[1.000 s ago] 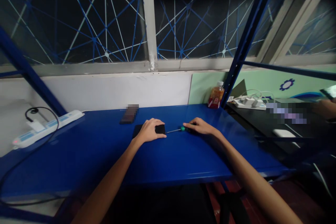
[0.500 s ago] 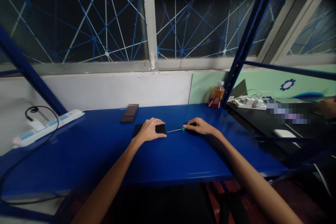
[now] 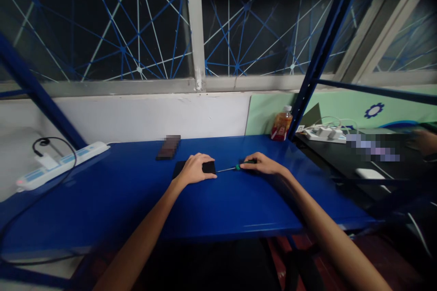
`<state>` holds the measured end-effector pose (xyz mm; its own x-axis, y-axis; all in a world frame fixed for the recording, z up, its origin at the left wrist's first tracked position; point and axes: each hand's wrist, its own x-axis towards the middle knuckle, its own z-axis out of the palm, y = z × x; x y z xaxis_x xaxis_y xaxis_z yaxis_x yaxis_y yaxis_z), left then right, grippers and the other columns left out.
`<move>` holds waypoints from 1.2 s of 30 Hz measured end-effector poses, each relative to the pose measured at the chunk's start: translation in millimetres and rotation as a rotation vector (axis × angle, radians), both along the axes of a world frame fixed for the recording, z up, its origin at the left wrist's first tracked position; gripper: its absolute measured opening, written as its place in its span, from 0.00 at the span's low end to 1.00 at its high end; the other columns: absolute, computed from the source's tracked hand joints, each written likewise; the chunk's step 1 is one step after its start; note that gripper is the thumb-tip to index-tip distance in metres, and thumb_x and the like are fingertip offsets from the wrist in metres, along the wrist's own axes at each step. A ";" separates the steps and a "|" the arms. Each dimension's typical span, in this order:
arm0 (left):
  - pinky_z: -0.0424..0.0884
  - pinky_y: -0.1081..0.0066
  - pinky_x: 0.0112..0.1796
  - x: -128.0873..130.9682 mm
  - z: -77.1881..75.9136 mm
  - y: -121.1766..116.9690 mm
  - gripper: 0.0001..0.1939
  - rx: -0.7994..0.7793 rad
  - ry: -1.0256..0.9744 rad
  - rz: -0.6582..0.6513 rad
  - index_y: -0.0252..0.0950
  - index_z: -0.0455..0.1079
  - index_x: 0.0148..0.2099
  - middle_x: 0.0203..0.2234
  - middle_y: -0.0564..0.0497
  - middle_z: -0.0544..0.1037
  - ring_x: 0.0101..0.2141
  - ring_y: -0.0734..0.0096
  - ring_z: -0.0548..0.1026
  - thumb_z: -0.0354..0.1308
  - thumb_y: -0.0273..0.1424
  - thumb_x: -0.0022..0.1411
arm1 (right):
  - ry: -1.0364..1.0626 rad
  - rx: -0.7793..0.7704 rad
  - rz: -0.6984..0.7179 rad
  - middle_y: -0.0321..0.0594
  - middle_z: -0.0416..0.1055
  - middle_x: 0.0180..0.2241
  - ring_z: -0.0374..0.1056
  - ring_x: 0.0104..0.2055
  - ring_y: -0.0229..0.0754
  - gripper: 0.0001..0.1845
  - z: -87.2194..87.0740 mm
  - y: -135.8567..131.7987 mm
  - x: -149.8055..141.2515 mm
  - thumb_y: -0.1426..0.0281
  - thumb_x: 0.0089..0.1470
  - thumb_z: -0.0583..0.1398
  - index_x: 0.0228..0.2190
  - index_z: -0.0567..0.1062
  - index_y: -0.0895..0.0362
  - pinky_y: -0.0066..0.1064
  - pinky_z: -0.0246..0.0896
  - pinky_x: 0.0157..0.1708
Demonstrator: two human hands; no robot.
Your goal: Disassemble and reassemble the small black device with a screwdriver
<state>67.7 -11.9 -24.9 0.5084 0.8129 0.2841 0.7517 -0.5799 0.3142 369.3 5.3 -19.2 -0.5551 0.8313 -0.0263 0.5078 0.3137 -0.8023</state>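
Note:
My left hand lies curled over a flat black device on the blue table, its fingers pressing down on it. My right hand is closed round the green handle of a small screwdriver. The thin metal shaft points left and its tip meets the right edge of the black device. A second dark flat device lies on the table just behind my left hand.
A white power strip with a plugged charger and black cable lies at the left. An orange drink bottle stands at the back right by a blue post. Beyond it, a black bench holds another power strip; another person's hand shows at the far right.
My hands have barely moved; the right hand's grip shifts slightly on the screwdriver handle. The other person's hand at the far right has moved a little.

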 end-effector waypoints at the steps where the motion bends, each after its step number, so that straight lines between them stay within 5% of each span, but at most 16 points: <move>1: 0.66 0.57 0.48 0.2 0.3 -0.1 0.31 -0.001 -0.001 0.000 0.43 0.71 0.52 0.50 0.47 0.74 0.50 0.52 0.69 0.63 0.53 0.49 | -0.008 0.013 -0.014 0.30 0.57 0.16 0.51 0.18 0.30 0.25 0.0 -0.1 -0.7 0.49 0.49 0.60 0.21 0.70 0.60 0.25 0.45 0.17; 4: 0.66 0.58 0.47 0.9 1.4 -0.4 0.32 -0.005 0.000 0.004 0.43 0.71 0.52 0.50 0.47 0.74 0.50 0.52 0.69 0.62 0.54 0.49 | 0.014 -0.010 -0.044 0.29 0.56 0.16 0.49 0.18 0.30 0.25 -1.0 -1.3 -2.7 0.49 0.51 0.58 0.22 0.69 0.59 0.25 0.44 0.17; 9: 0.66 0.57 0.47 -0.1 0.8 0.0 0.31 -0.008 0.000 0.000 0.43 0.71 0.52 0.50 0.47 0.74 0.50 0.52 0.70 0.62 0.53 0.49 | 0.073 -0.117 -0.033 0.26 0.60 0.17 0.52 0.14 0.29 0.28 -2.5 -2.1 -1.6 0.54 0.40 0.68 0.38 0.68 0.57 0.23 0.45 0.14; 13: 0.65 0.56 0.48 -0.9 -0.1 0.5 0.31 -0.005 0.002 -0.001 0.44 0.70 0.52 0.50 0.48 0.74 0.50 0.52 0.69 0.62 0.54 0.49 | 0.043 -0.100 0.003 0.31 0.64 0.19 0.58 0.15 0.32 0.24 -2.2 0.3 0.7 0.51 0.43 0.65 0.31 0.71 0.59 0.25 0.50 0.15; 18: 0.66 0.56 0.47 -0.2 0.9 -0.2 0.32 -0.010 0.004 0.006 0.44 0.70 0.52 0.50 0.47 0.74 0.50 0.52 0.69 0.62 0.54 0.49 | -0.053 0.048 -0.011 0.30 0.57 0.17 0.52 0.18 0.31 0.27 -2.1 1.5 -0.4 0.48 0.52 0.57 0.20 0.71 0.59 0.26 0.46 0.18; 25: 0.65 0.56 0.49 -1.1 -1.9 1.0 0.31 0.009 0.005 0.005 0.44 0.70 0.52 0.50 0.47 0.74 0.50 0.52 0.70 0.62 0.54 0.49 | 0.035 -0.075 0.010 0.27 0.61 0.18 0.54 0.17 0.31 0.25 -3.9 -1.1 -0.7 0.54 0.42 0.67 0.37 0.68 0.56 0.24 0.47 0.16; 36: 0.65 0.55 0.49 -1.7 -4.0 2.3 0.31 0.011 -0.003 0.028 0.44 0.70 0.53 0.51 0.47 0.74 0.50 0.52 0.69 0.62 0.54 0.49 | -0.075 -0.003 -0.011 0.33 0.60 0.18 0.52 0.19 0.31 0.29 -3.1 -5.3 -3.4 0.47 0.53 0.54 0.21 0.71 0.60 0.26 0.45 0.19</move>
